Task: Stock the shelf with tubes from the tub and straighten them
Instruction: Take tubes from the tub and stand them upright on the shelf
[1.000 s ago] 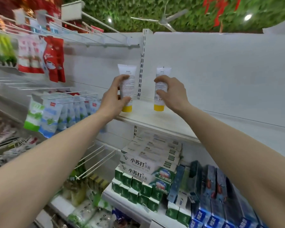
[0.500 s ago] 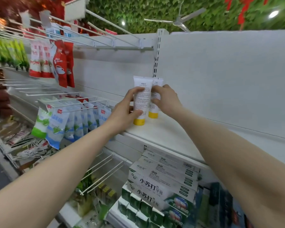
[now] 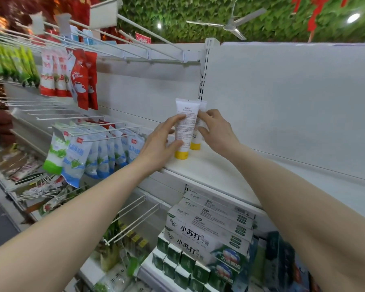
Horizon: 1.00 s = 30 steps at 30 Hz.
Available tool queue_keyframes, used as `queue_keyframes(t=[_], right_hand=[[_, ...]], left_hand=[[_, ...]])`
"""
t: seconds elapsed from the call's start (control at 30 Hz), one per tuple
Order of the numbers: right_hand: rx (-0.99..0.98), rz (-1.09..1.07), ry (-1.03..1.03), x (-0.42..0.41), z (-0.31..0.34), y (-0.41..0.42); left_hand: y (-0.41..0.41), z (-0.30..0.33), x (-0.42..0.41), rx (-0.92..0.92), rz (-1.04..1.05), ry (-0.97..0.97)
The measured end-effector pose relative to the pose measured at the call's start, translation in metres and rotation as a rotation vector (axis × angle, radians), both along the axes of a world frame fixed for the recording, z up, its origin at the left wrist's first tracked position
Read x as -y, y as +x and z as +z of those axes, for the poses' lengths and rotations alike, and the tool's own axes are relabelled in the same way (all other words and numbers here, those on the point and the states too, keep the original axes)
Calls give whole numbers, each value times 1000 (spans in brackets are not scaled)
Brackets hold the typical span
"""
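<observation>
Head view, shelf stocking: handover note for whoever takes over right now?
Left hand: holds the front tube, fingers wrapped round its body.
Right hand: fingers on the rear tube, which sits mostly hidden behind the front one.
Both tubes stand cap-down, upright, at the left end of the white shelf, close together.
Done: two tubes placed.
Left: release both, check alignment, fetch more tubes. The tub is out of view.
</observation>
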State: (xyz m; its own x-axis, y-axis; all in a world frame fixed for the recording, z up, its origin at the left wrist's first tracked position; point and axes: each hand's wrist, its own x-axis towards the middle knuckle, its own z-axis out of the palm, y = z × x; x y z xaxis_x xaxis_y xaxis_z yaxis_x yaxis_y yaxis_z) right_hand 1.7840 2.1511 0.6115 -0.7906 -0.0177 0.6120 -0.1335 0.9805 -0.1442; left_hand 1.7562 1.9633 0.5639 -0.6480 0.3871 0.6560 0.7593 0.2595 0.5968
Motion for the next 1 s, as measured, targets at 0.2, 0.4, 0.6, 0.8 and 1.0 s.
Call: queue_keyframes(t=[0.2, 0.4, 0.6, 0.8, 1.0], right_hand=[[-74, -101, 188, -10, -7, 53], [-118, -169, 467, -9, -15, 133], [-122, -289, 541, -15, -34, 236], [-37, -426, 619, -27, -54, 354], [17, -592, 608, -51, -69, 465]], left_hand=[[31, 6, 14, -143, 248, -21], [90, 4, 9, -322, 338, -149], [165, -19, -9, -469, 302, -234], [244, -38, -39, -500, 166, -242], [325, -53, -85, -508, -17, -253]])
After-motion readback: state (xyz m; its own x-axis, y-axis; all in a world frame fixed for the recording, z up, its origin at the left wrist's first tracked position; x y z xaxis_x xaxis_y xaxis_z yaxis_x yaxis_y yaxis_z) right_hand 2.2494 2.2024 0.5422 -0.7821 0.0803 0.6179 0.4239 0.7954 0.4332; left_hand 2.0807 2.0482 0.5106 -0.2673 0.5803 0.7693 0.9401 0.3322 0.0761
